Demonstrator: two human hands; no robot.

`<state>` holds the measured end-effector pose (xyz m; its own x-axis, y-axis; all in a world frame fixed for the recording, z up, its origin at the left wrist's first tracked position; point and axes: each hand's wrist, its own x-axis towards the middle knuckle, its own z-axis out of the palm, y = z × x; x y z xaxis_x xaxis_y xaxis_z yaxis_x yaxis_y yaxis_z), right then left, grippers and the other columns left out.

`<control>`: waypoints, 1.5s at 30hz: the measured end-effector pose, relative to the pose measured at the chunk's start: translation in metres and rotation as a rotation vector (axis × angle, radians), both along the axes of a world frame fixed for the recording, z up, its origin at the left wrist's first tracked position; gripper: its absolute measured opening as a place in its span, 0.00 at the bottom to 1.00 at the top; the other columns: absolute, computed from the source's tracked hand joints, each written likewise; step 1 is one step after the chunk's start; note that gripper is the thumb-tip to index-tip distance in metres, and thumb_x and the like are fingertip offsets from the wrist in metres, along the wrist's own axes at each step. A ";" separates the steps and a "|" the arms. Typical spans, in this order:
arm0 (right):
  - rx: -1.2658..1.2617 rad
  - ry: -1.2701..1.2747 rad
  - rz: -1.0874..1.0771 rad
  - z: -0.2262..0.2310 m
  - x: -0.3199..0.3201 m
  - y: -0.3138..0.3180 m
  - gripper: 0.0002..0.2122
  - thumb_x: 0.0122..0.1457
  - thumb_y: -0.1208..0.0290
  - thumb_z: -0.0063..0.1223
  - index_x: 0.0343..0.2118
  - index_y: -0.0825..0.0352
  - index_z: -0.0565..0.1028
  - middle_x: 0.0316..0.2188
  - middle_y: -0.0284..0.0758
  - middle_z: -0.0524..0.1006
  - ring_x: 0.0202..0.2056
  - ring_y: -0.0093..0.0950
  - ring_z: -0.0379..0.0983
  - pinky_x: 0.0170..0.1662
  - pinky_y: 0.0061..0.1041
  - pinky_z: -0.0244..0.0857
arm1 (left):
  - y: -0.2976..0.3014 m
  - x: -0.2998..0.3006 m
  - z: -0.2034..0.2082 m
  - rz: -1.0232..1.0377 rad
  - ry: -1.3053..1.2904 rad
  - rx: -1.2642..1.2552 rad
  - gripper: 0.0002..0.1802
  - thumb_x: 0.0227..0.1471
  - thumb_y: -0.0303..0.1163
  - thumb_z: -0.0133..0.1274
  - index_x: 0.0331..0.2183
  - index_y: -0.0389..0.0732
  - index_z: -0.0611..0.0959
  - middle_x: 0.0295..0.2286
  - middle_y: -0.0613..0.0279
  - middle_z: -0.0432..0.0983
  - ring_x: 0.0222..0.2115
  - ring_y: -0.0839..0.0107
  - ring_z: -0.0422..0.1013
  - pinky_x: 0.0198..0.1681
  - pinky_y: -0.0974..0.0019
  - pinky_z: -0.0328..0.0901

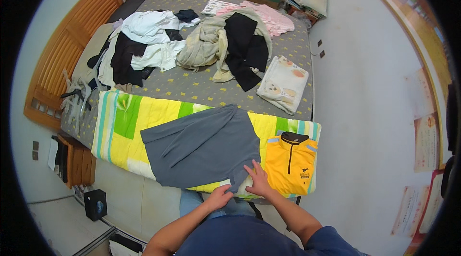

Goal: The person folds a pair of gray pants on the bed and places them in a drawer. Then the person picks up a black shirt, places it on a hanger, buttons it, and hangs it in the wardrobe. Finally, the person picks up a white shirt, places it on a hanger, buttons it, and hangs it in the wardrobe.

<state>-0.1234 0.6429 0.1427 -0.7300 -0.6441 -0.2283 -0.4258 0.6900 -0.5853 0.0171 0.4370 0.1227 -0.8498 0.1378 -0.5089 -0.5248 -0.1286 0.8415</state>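
A dark grey garment (201, 145), which looks like a shirt, lies spread at a slant over a yellow, green and white quilt (153, 107) along the bed's near edge. Its nearest narrow part, perhaps a sleeve or collar, comes toward me. My left hand (220, 197) pinches the edge of that part. Just right of it, my right hand (258, 180) rests on the grey cloth with fingers spread. A folded yellow zip-neck shirt (283, 169) with a dark collar lies right beside my right hand, on the quilt's right end.
Piled clothes cover the bed (168, 85) farther off: white garments (149, 25), a beige blanket (201, 40), black trousers (240, 30) and pink cloth (273, 18). A folded white printed cloth (283, 83) lies at the right. White hangers (79, 92) sit near the wooden headboard (72, 40).
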 end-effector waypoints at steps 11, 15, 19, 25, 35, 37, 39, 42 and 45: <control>-0.203 -0.225 0.607 -0.007 -0.050 -0.050 0.17 0.46 0.69 0.66 0.41 0.61 0.77 0.54 0.37 0.77 0.55 0.37 0.72 0.57 0.38 0.63 | -0.030 -0.037 0.062 -0.252 0.127 0.075 0.22 0.59 0.37 0.57 0.52 0.38 0.78 0.40 0.58 0.78 0.31 0.72 0.73 0.34 0.66 0.69; -0.268 -0.248 0.665 0.011 -0.039 -0.042 0.11 0.48 0.70 0.64 0.31 0.62 0.72 0.46 0.35 0.81 0.46 0.38 0.76 0.51 0.37 0.65 | -0.030 0.005 0.000 -0.091 -0.428 0.660 0.32 0.63 0.50 0.52 0.62 0.43 0.69 0.50 0.57 0.75 0.43 0.65 0.75 0.47 0.63 0.71; -0.236 -0.281 0.628 0.017 -0.033 -0.023 0.14 0.38 0.78 0.61 0.30 0.63 0.71 0.43 0.35 0.81 0.46 0.39 0.75 0.49 0.38 0.65 | -0.039 0.076 -0.125 0.745 -0.625 0.822 0.35 0.60 0.57 0.52 0.56 0.40 0.71 0.49 0.53 0.75 0.44 0.57 0.74 0.48 0.53 0.70; -0.252 -0.267 0.400 0.022 -0.056 -0.022 0.11 0.42 0.77 0.64 0.28 0.64 0.72 0.39 0.36 0.82 0.43 0.39 0.77 0.47 0.35 0.68 | -0.098 0.079 -0.159 1.739 -0.349 0.892 0.16 0.57 0.45 0.59 0.39 0.44 0.78 0.32 0.65 0.77 0.31 0.68 0.71 0.37 0.58 0.68; 0.000 -0.281 0.030 -0.028 -0.215 -0.103 0.04 0.57 0.75 0.55 0.31 0.70 0.76 0.29 0.32 0.78 0.33 0.21 0.72 0.37 0.22 0.67 | -0.227 0.090 -0.146 1.803 -0.285 0.500 0.15 0.57 0.38 0.58 0.42 0.42 0.76 0.38 0.61 0.76 0.39 0.67 0.74 0.35 0.62 0.70; -0.141 -0.284 -0.232 -0.057 -0.231 -0.126 0.09 0.57 0.72 0.57 0.39 0.71 0.78 0.30 0.32 0.78 0.33 0.22 0.72 0.37 0.23 0.67 | -0.241 0.057 -0.122 1.811 -0.258 0.571 0.15 0.58 0.38 0.57 0.43 0.42 0.76 0.38 0.61 0.75 0.36 0.66 0.75 0.34 0.61 0.71; -0.049 -0.259 -0.429 -0.093 -0.247 -0.124 0.19 0.57 0.69 0.61 0.50 0.71 0.75 0.36 0.37 0.80 0.36 0.28 0.76 0.42 0.27 0.70 | -0.242 0.037 -0.104 1.768 -0.306 0.522 0.15 0.59 0.38 0.57 0.44 0.41 0.75 0.37 0.62 0.75 0.32 0.66 0.75 0.33 0.62 0.71; 0.140 -0.190 -0.553 -0.130 -0.231 -0.108 0.36 0.52 0.60 0.70 0.58 0.77 0.67 0.47 0.48 0.78 0.46 0.37 0.77 0.50 0.32 0.71 | -0.243 0.030 -0.104 1.633 -0.414 0.230 0.14 0.59 0.38 0.57 0.43 0.41 0.76 0.34 0.63 0.75 0.27 0.69 0.75 0.31 0.65 0.71; 0.190 -0.353 -0.590 -0.142 -0.196 -0.081 0.40 0.46 0.55 0.74 0.57 0.77 0.68 0.49 0.47 0.77 0.48 0.37 0.77 0.49 0.31 0.71 | -0.229 0.045 -0.128 1.423 -0.353 -0.056 0.11 0.58 0.35 0.59 0.40 0.42 0.77 0.31 0.64 0.76 0.24 0.74 0.73 0.29 0.71 0.70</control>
<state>-0.3192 0.5615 0.0005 -0.8065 -0.0898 -0.5844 0.2428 0.8509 -0.4658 0.0618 0.2076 -0.0054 -0.0819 -0.7182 -0.6910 -0.1611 -0.6746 0.7204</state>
